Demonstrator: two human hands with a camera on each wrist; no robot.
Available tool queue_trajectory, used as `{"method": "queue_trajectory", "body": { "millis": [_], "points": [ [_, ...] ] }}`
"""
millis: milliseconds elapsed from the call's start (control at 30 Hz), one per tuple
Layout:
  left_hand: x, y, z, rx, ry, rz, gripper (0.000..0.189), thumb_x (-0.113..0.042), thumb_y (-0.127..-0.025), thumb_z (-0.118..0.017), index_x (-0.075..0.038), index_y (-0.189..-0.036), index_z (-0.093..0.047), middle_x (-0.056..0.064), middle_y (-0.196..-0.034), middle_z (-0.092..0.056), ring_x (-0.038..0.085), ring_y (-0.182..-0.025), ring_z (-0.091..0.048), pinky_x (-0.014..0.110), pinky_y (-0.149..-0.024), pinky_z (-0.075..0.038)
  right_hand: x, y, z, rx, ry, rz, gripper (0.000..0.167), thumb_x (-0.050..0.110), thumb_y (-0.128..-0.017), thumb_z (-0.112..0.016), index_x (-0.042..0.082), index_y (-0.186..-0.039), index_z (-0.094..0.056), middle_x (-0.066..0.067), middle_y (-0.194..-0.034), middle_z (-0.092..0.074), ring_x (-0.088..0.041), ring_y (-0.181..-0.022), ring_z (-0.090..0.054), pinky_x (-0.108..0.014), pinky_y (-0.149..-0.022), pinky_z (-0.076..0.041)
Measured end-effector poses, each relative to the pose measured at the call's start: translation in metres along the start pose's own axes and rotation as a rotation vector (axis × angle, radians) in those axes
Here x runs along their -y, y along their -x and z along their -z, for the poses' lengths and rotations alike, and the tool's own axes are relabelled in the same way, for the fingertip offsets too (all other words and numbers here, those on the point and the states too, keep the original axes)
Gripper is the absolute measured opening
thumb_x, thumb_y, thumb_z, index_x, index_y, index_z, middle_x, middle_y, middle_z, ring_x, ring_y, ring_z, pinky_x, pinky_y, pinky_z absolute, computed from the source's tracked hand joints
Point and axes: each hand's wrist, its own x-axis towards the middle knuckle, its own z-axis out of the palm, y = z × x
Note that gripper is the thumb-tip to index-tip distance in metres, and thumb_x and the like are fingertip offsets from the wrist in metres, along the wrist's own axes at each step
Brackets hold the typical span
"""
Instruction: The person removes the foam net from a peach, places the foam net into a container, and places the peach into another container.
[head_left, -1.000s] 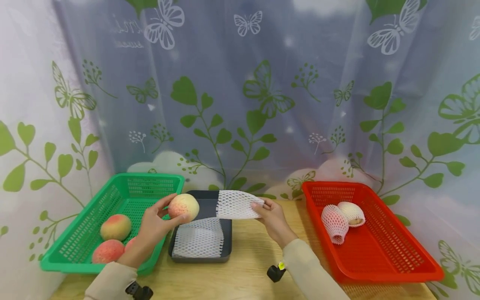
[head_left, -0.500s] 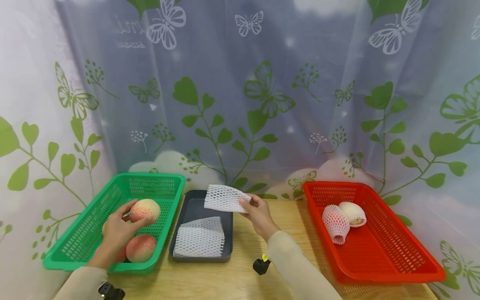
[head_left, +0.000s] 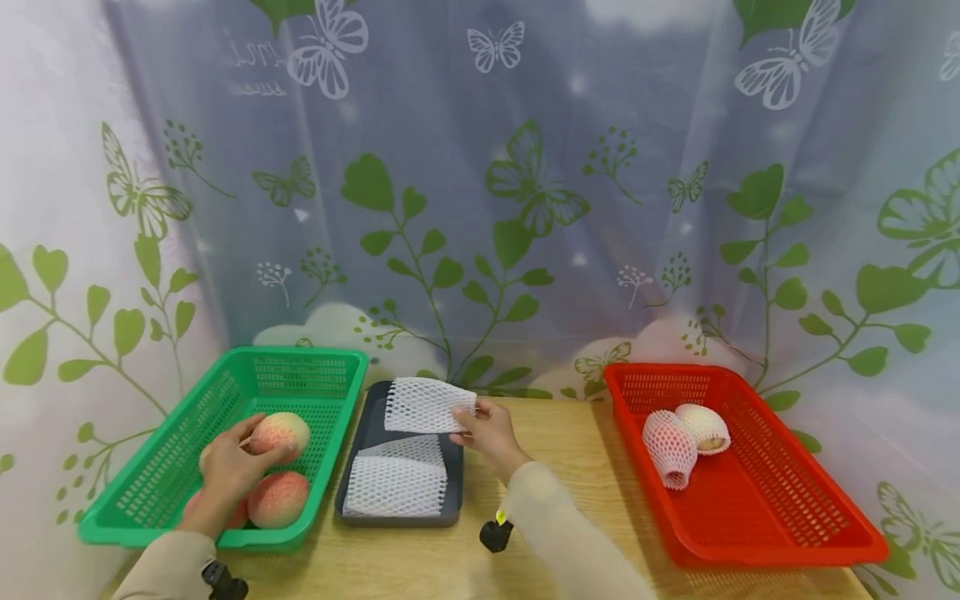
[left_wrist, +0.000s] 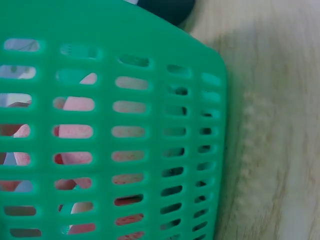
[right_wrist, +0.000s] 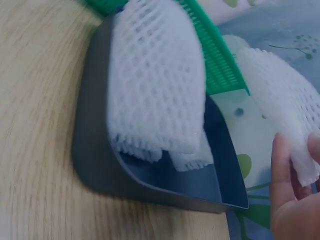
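Note:
My left hand (head_left: 228,471) is inside the green basket (head_left: 341,467), with fingers and thumb around a pale yellow-and-pink peach (head_left: 283,433). Other peaches lie under and beside that hand, one a reddish peach (head_left: 278,500) near the basket's front right. In the left wrist view the basket's slotted wall (left_wrist: 150,107) covers most of the hand. A flat white foam net sleeve (head_left: 426,406) is pinched by one end in my right hand (head_left: 487,433), above the dark grey tray. More white net sleeves (head_left: 397,479) lie flat in the tray (right_wrist: 150,192).
At the right, a red basket (head_left: 787,533) holds two fruits in foam nets, one in a pink net (head_left: 670,447) and one in a white net (head_left: 705,427). The wooden table (head_left: 555,475) runs between tray and red basket. A patterned curtain (head_left: 465,208) hangs behind.
My left hand has carried the peach leftward from over the tray and lowered it into the green basket. My right hand has moved left with the net sleeve, now over the tray.

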Motion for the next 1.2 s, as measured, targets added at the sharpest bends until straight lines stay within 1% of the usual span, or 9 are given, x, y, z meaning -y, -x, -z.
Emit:
{"method": "queue_trajectory", "body": {
  "millis": [200, 333, 467, 567, 700, 833, 967, 1067, 1200],
  "points": [
    [0.003, -0.002, -0.004, 0.036, -0.040, -0.023, 0.085, -0.034, -0.083, -0.075, 0.006, -0.145, -0.032, 0.035, -0.135, -0.043, 0.045, -0.109, -0.055, 0.045, -0.076, -0.054, -0.007, -0.001, -0.010, 0.016, -0.019, -0.019, 0.036, -0.002, -0.093, -0.058, -0.013, -0.126, -0.050, -0.008, -0.093, -0.057, -0.010, -0.075, -0.061, -0.023, -0.073, -0.057],
    [0.005, -0.001, -0.006, 0.061, -0.039, 0.019, 0.089, -0.040, -0.085, -0.072, 0.006, -0.147, -0.028, 0.037, -0.132, -0.043, 0.047, -0.111, -0.052, 0.048, -0.079, -0.053, -0.017, -0.003, -0.021, -0.004, -0.073, -0.053, 0.036, -0.007, -0.091, -0.058, -0.017, -0.124, -0.047, -0.010, -0.093, -0.060, -0.011, -0.076, -0.063, -0.024, -0.078, -0.057],
    [0.009, -0.002, -0.007, 0.063, -0.069, 0.031, 0.087, -0.039, -0.085, -0.071, 0.007, -0.145, -0.029, 0.038, -0.131, -0.044, 0.049, -0.111, -0.052, 0.049, -0.079, -0.053, -0.028, -0.001, -0.033, -0.057, -0.099, -0.078, 0.025, -0.004, -0.089, -0.063, -0.016, -0.109, -0.055, -0.006, -0.085, -0.061, -0.009, -0.071, -0.064, -0.021, -0.073, -0.056],
    [0.009, -0.005, -0.009, 0.059, -0.089, 0.012, 0.085, -0.038, -0.085, -0.072, 0.008, -0.144, -0.030, 0.038, -0.129, -0.045, 0.049, -0.109, -0.054, 0.049, -0.078, -0.053, -0.033, -0.001, -0.037, -0.095, -0.102, -0.088, 0.012, 0.000, -0.088, -0.066, -0.009, -0.093, -0.060, -0.004, -0.080, -0.058, -0.007, -0.066, -0.062, -0.017, -0.067, -0.055],
    [0.006, -0.008, -0.011, 0.052, -0.093, 0.009, 0.085, -0.038, -0.085, -0.072, 0.007, -0.144, -0.030, 0.037, -0.130, -0.045, 0.049, -0.109, -0.054, 0.051, -0.079, -0.052, -0.035, -0.002, -0.040, -0.130, -0.080, -0.100, 0.015, 0.006, -0.088, -0.068, 0.001, -0.079, -0.057, -0.002, -0.075, -0.057, -0.006, -0.061, -0.058, -0.016, -0.059, -0.051],
    [0.006, -0.006, -0.010, 0.049, -0.086, 0.004, 0.084, -0.035, -0.085, -0.072, 0.009, -0.143, -0.030, 0.038, -0.129, -0.046, 0.050, -0.108, -0.054, 0.052, -0.080, -0.052, -0.037, -0.002, -0.046, -0.133, -0.026, -0.122, 0.013, 0.005, -0.090, -0.065, -0.007, -0.091, -0.061, -0.004, -0.080, -0.057, -0.006, -0.061, -0.057, -0.015, -0.058, -0.049],
    [0.007, -0.005, -0.010, 0.042, -0.104, -0.032, 0.080, -0.030, -0.084, -0.074, 0.011, -0.140, -0.034, 0.038, -0.127, -0.048, 0.050, -0.109, -0.054, 0.053, -0.082, -0.051, -0.038, -0.002, -0.050, -0.140, 0.038, -0.154, 0.036, 0.000, -0.090, -0.062, -0.018, -0.120, -0.053, -0.013, -0.093, -0.061, -0.006, -0.063, -0.057, -0.015, -0.060, -0.050],
    [0.009, -0.006, -0.011, 0.042, -0.107, -0.040, 0.072, -0.025, -0.086, -0.072, 0.010, -0.139, -0.037, 0.036, -0.129, -0.048, 0.049, -0.111, -0.053, 0.050, -0.082, -0.053, -0.037, -0.002, -0.051, -0.169, 0.084, -0.166, 0.044, 0.001, -0.088, -0.065, -0.019, -0.125, -0.050, -0.018, -0.097, -0.064, -0.008, -0.064, -0.059, -0.018, -0.062, -0.052],
    [0.011, -0.008, -0.011, 0.045, -0.097, -0.053, 0.056, -0.021, -0.091, -0.065, 0.009, -0.134, -0.046, 0.033, -0.130, -0.049, 0.048, -0.114, -0.053, 0.045, -0.079, -0.055, -0.036, -0.001, -0.052, -0.200, 0.142, -0.175, 0.044, 0.005, -0.088, -0.067, -0.016, -0.124, -0.052, -0.020, -0.099, -0.065, -0.010, -0.066, -0.061, -0.022, -0.066, -0.055]
  ]
}}
